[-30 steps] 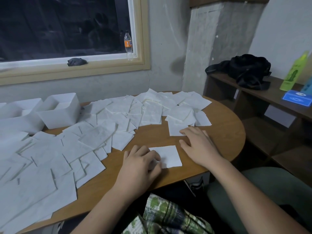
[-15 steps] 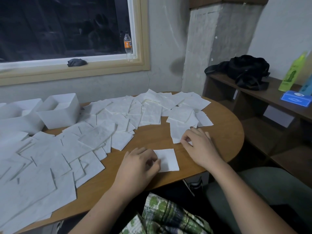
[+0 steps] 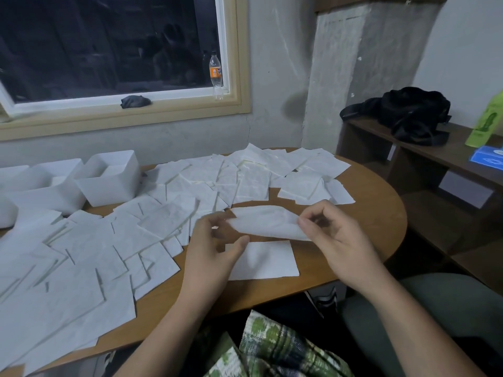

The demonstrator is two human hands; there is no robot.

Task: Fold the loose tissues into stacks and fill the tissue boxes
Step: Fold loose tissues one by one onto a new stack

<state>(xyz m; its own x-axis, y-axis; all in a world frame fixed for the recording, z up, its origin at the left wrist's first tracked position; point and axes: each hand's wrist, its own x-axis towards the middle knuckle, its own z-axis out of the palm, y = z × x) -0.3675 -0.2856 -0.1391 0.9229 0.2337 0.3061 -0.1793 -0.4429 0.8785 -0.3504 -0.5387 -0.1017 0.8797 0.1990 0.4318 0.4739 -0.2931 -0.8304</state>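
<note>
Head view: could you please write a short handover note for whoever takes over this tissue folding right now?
Left hand: pinches the left end of the held tissue.
Right hand: pinches its right end; the tissue is in the air above the table.
Done: one folded tissue lies flat at the near edge, below the hands.
Left: fold the held one and stack it there, then work through the loose tissues spread across the table.
The open white tissue boxes stand at far left; how full they are is unclear.
</note>
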